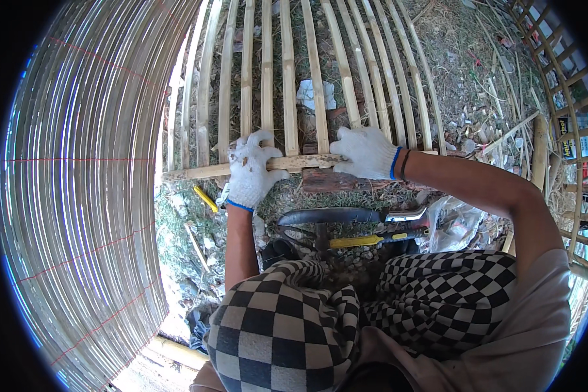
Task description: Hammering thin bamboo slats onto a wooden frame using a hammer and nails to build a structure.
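A frame of long pale bamboo slats (287,78) lies in front of me, its near ends meeting a bamboo crosspiece (199,172). My left hand (249,171), in a white knit glove with a blue cuff, straddles the crosspiece, fingers over the far side and thumb on the near side. My right hand (364,154), gloved the same way, is closed over the crosspiece further right, its fingertips partly hidden. Between the hands, a reddish wood block (333,183) sits under or just beside the crosspiece.
By my knees lie a hammer (359,242) with a yellow and black handle and a black curved tool (330,215). A clear plastic bag (457,222) is right of them; a yellow-handled item (206,198) lies left. A slatted screen (85,183) stands left, bamboo lattice (571,140) right.
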`<state>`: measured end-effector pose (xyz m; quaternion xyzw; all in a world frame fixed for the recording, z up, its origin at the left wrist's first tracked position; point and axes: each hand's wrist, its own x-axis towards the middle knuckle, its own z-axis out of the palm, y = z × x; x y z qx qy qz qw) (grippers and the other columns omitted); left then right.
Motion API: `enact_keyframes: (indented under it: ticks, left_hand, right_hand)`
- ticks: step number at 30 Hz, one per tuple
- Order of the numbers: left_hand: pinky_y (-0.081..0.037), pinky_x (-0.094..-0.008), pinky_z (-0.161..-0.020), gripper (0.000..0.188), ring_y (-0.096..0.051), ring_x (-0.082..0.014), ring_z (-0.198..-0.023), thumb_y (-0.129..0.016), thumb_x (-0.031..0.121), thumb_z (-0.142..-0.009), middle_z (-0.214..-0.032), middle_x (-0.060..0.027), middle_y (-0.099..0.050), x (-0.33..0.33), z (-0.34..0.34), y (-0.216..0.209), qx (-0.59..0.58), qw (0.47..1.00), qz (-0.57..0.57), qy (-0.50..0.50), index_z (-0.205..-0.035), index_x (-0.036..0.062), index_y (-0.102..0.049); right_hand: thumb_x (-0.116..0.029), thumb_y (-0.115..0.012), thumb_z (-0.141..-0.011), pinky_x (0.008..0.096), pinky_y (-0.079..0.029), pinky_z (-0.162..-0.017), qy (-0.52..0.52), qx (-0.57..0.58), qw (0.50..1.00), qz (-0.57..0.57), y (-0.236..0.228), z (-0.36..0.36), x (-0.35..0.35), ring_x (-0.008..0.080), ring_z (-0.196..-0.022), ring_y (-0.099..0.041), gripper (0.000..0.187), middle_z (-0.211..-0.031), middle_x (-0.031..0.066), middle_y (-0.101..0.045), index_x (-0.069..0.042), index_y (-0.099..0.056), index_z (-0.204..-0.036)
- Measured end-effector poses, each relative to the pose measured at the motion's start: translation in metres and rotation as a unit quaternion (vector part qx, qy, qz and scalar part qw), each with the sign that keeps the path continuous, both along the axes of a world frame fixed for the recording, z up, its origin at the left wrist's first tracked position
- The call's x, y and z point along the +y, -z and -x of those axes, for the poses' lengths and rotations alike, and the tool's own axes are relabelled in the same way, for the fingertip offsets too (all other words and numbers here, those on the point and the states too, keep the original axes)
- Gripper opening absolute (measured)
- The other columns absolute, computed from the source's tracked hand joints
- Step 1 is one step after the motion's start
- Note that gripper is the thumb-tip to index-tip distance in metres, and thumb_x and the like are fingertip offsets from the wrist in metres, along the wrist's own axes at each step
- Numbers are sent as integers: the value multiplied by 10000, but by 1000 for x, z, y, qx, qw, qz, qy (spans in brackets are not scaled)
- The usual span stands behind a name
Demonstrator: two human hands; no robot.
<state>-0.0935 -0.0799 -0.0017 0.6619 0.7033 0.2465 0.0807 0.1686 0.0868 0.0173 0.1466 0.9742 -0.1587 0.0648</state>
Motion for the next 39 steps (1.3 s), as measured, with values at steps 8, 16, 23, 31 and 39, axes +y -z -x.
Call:
enact_keyframes:
  ticks: [8, 16, 23, 31, 39]
  left_hand:
    - [-490, -518, -1074, 599, -583, -396, -1266, -991, 215, -560, -1380, -117, -644, -3, -3, 7, -33, 999, -8, 4, -1118, 131, -791]
    - [-468, -544, -1018, 586, -580, -391, -1247, -911, 324, -724, -1336, -68, -658, 0, -38, 12, 31, 997, -68, 15, -1266, 179, -740]
    - [-461, -518, -987, 419, -621, -334, -1112, -869, 306, -784, -1216, -50, -702, 5, -44, 25, -9, 997, -79, 9, -1175, 173, -797]
    - [-460, -516, -1043, 597, -582, -364, -1230, -916, 313, -736, -1279, -112, -665, 6, -42, 28, -74, 995, -63, -38, -1276, 134, -735]
    - [-381, -536, -1137, 767, -548, -356, -1282, -977, 375, -662, -1370, -88, -601, -5, -35, 24, -122, 992, -33, -3, -1331, 138, -687]
  right_hand:
    - [-511, -794, -926, 504, -559, -800, 50, -48, 998, 6, -1, 1, 2, 353, -945, -696, 494, -1040, 135, -607, -88, -683, -1157]
    - [-518, -778, -935, 499, -550, -793, 41, -71, 997, 0, -3, 5, -1, 350, -913, -689, 497, -1031, 131, -619, -76, -681, -1140]
    - [-461, -777, -937, 505, -546, -816, 68, -64, 996, -5, -2, 5, -6, 350, -928, -696, 484, -1044, 136, -630, -81, -652, -1209]
    - [-454, -810, -903, 476, -560, -870, 93, -17, 995, -26, 1, 3, -13, 332, -978, -703, 650, -1106, 141, -645, -65, -603, -1381]
    - [-435, -901, -819, 491, -524, -992, 181, -1, 983, 12, -6, -2, -35, 364, -1148, -644, 741, -1215, 151, -642, -58, -619, -1390]
